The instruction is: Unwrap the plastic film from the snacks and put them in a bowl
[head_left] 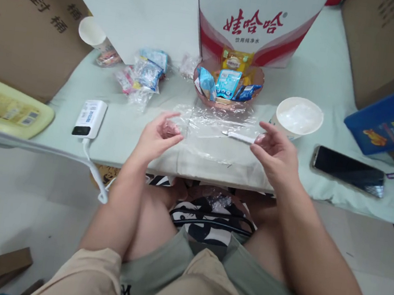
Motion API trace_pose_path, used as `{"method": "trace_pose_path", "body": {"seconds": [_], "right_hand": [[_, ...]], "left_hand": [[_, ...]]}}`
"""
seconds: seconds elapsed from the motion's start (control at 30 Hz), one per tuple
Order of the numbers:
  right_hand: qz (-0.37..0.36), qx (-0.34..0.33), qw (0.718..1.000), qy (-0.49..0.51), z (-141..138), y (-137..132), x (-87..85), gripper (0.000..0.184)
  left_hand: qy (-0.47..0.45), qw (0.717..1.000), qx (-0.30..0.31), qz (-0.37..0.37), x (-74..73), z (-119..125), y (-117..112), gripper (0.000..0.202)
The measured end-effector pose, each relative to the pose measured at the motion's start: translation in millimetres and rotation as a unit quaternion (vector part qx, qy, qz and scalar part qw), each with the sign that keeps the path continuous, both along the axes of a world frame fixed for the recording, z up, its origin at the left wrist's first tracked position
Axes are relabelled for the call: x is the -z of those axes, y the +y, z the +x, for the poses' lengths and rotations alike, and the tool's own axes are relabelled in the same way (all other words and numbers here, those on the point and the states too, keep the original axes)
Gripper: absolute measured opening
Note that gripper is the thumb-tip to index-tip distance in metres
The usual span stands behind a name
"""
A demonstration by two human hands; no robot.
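My left hand (158, 135) and my right hand (272, 150) hover over the table's near edge, each pinching an end of a clear plastic film sheet (217, 131) stretched between them. The film lies over a white pen-like tool (240, 136) on the table. Just beyond it stands a pink glass bowl (258, 97) filled with wrapped snacks, partly covered by film.
A white paper cup (298, 117) sits right of the bowl, a phone (348, 170) further right. A white power bank (90, 118) with cable lies left. Loose snack packets (143, 75), a tipped paper cup (95, 35) and cardboard boxes (260, 20) stand behind.
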State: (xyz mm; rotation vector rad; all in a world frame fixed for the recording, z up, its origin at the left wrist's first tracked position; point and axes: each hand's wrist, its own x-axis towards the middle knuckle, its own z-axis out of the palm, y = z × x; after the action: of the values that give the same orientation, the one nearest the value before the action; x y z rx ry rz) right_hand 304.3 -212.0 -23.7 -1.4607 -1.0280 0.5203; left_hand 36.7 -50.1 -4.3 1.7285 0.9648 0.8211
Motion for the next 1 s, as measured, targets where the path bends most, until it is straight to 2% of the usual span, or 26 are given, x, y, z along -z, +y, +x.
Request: {"method": "trace_pose_path", "body": {"seconds": [0.1,0.2,0.27,0.33,0.43,0.5,0.57,0.7,0.77,0.83,0.9,1.0], "right_hand": [[-0.044,0.073,0.985,-0.150,0,0,-0.7,0.018],[-0.007,0.144,0.952,-0.270,-1,-3,-8.2,0.011],[0.030,0.120,0.948,-0.294,-3,-7,-15.7,0.008],[0.037,0.057,0.966,-0.249,-5,-11,-21.8,0.008],[-0.014,-0.001,0.997,-0.080,-8,-13,-24.4,0.010],[-0.058,0.001,0.998,0.028,-9,-9,-23.0,0.012],[-0.095,0.014,0.990,0.103,-9,-3,-21.8,0.019],[-0.184,0.017,0.968,0.172,-5,2,-24.6,0.030],[-0.247,-0.018,0.956,0.159,1,-3,-28.1,0.037],[-0.301,-0.084,0.944,0.108,11,-11,-31.1,0.044],[-0.285,-0.122,0.950,0.046,22,-18,-31.4,0.048],[-0.130,-0.091,0.987,-0.006,31,-18,-23.7,0.045]], "left_hand": [[0.089,0.988,-0.003,0.126,3.3,-10,2,0.023],[0.076,0.981,-0.018,0.178,0.3,-18,4,0.023],[0.023,0.990,0.021,0.137,-5.6,-22,4,0.031],[-0.035,0.994,0.090,0.049,-12.8,-25,2,0.039],[-0.057,0.976,0.189,-0.090,-21.7,-25,-4,0.058],[-0.017,0.964,0.214,-0.157,-24.5,-20,-8,0.081],[0.013,0.963,0.178,-0.199,-24.8,-12,-10,0.085],[-0.042,0.968,0.052,-0.241,-21.8,2,-6,0.043],[-0.067,0.962,0.011,-0.264,-19.2,7,0,0.027],[-0.070,0.954,-0.019,-0.292,-15.6,12,6,0.021],[-0.061,0.945,-0.027,-0.321,-11.1,17,11,0.019],[-0.046,0.937,-0.004,-0.346,-4.8,26,12,0.020]]}}
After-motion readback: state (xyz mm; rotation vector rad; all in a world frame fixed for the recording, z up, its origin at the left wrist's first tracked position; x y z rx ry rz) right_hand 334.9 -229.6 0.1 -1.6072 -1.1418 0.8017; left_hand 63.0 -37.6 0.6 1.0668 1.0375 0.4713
